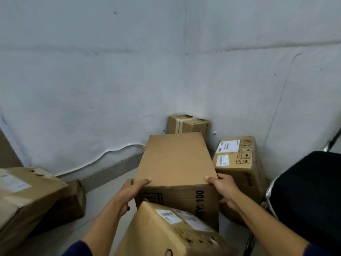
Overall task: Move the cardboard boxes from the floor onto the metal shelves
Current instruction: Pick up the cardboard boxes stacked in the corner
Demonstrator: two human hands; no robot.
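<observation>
cardboard boxes fill this corner of the floor, and the plain tall box [177,163] in the middle is the one in hand. it stands on the floor near the meeting of the two walls. the left hand [132,191] clasps its near left top corner, thumb laid on the top face and fingers down the side; the right hand [224,187] clasps the near right corner the same way. both hands are closed on this box from opposite sides, which reads as a hold meant to keep it level for a lift.

six boxes can be counted. behind the plain tall box, tight in the corner, sits a small taped box [188,124]. just to its right stands a labelled box [238,163], close enough that the right hand's fingers go down between the two. in front of it, nearest the camera, a tilted box [166,231] with two stickers leans against or just before its printed face; whether they touch i cannot tell. well to its left lies a dented box [25,193] with a darker box [70,202] partly behind it.

one black chair [310,193] stands to the right of the labelled box. no metal shelves are in view, so i judge the carry is yet to begin.
</observation>
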